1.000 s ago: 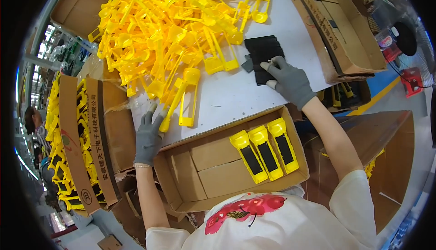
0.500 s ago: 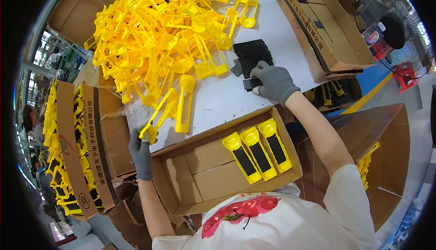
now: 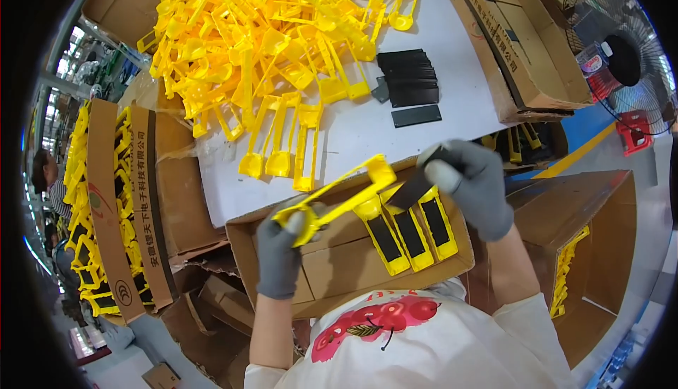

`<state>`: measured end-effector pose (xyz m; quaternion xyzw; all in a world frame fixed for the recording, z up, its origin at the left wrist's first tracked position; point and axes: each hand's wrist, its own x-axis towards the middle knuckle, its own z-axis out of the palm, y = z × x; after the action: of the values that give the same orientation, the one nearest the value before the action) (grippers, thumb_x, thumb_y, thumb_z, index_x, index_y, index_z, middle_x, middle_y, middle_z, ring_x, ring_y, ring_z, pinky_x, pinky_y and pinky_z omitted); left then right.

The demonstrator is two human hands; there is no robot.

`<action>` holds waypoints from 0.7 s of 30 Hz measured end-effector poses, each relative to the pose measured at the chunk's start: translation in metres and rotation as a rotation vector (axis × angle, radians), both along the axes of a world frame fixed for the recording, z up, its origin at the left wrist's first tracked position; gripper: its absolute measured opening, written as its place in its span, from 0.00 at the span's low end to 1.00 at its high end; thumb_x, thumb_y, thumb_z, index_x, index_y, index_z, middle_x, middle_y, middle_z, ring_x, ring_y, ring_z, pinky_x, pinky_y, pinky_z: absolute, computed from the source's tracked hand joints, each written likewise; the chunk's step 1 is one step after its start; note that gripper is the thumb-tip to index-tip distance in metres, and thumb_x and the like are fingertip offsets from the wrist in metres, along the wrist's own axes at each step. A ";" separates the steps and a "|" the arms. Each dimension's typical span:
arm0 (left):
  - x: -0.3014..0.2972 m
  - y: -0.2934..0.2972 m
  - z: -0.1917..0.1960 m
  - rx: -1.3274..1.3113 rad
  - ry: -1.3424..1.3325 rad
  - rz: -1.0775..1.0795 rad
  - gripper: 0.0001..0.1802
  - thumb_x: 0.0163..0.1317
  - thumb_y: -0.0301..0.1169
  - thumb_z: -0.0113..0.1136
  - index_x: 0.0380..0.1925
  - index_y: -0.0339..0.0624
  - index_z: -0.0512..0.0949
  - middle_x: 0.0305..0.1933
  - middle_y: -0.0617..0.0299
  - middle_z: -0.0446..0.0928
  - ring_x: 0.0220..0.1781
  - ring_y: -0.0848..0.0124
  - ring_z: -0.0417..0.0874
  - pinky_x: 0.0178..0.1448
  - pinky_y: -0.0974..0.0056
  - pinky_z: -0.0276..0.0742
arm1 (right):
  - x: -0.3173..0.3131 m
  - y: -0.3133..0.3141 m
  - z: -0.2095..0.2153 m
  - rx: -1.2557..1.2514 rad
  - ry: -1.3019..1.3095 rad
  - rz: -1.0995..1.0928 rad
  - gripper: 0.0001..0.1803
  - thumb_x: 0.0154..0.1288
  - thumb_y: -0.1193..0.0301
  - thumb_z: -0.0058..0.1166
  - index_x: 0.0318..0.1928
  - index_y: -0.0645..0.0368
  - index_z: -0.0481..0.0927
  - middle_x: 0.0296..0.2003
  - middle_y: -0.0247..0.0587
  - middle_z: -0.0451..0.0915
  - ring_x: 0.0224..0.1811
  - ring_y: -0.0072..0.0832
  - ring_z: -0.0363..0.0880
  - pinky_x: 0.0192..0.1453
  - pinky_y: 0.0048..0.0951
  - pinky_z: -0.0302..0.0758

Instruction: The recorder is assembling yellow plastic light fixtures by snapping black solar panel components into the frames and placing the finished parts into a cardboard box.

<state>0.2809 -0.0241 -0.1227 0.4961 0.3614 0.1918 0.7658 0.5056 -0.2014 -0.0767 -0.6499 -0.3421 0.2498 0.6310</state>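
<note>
In my left hand [image 3: 279, 256], a yellow plastic frame [image 3: 382, 171] is gripped at its near end, its two long bars slanting up to the right. My right hand [image 3: 474, 190], also gloved in grey, pinches a thin black strip [image 3: 409, 190] close to the frame's far end; the two look slightly apart. Both hands are above a shallow cardboard box [image 3: 337, 265]. Inside it lie three yellow frames [image 3: 436, 224] with black strips fitted. Beyond, on the white table, are a fanned stack of black strips [image 3: 409, 81] and one separate strip [image 3: 417, 115].
A large heap of yellow frames [image 3: 247, 43] covers the table's far left. Cardboard trays [image 3: 526, 43] stand at the far right beside a fan [image 3: 621, 57]. At left, a carton [image 3: 106, 205] holds many yellow frames; another open carton [image 3: 597, 248] is at right.
My right hand has come from the black stack toward me with a strip. My left hand has lifted a yellow frame from the table's near edge and moved right, over the box.
</note>
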 end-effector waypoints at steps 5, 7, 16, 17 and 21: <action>0.011 -0.028 -0.004 -0.168 0.011 -0.094 0.20 0.64 0.30 0.57 0.54 0.29 0.72 0.45 0.50 0.79 0.41 0.60 0.86 0.42 0.66 0.85 | -0.043 -0.003 -0.011 -0.127 0.278 0.050 0.10 0.64 0.75 0.58 0.46 0.59 0.78 0.29 0.37 0.83 0.31 0.17 0.82 0.36 0.21 0.78; 0.013 -0.031 -0.002 -0.171 0.010 -0.112 0.19 0.64 0.29 0.57 0.53 0.28 0.73 0.44 0.50 0.79 0.41 0.61 0.86 0.42 0.66 0.85 | -0.042 -0.005 -0.019 -0.181 0.106 0.057 0.10 0.64 0.76 0.55 0.46 0.61 0.77 0.28 0.37 0.82 0.29 0.16 0.80 0.34 0.19 0.76; 0.007 -0.033 -0.005 -0.196 0.003 -0.139 0.17 0.62 0.25 0.59 0.50 0.28 0.77 0.41 0.50 0.82 0.36 0.67 0.85 0.39 0.68 0.82 | -0.039 -0.002 -0.013 -0.403 -0.252 0.101 0.09 0.63 0.69 0.59 0.41 0.58 0.78 0.30 0.46 0.83 0.31 0.38 0.85 0.36 0.30 0.80; 0.007 -0.033 -0.005 -0.195 0.011 -0.141 0.17 0.62 0.25 0.59 0.50 0.28 0.77 0.40 0.50 0.82 0.35 0.67 0.85 0.38 0.68 0.82 | -0.040 -0.001 -0.014 -0.393 -0.288 0.096 0.09 0.63 0.69 0.59 0.41 0.58 0.78 0.30 0.46 0.83 0.31 0.39 0.85 0.35 0.31 0.80; 0.009 -0.036 -0.006 -0.209 0.008 -0.157 0.16 0.62 0.24 0.59 0.50 0.28 0.77 0.39 0.50 0.82 0.35 0.67 0.85 0.37 0.69 0.81 | -0.044 -0.004 -0.025 -0.440 -0.334 0.086 0.09 0.63 0.69 0.59 0.41 0.57 0.77 0.29 0.47 0.83 0.30 0.41 0.84 0.33 0.34 0.79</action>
<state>0.2901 -0.0601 -0.1283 0.4410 0.3428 0.0906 0.8245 0.4612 -0.2055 -0.1012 -0.7884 -0.4063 0.2341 0.3982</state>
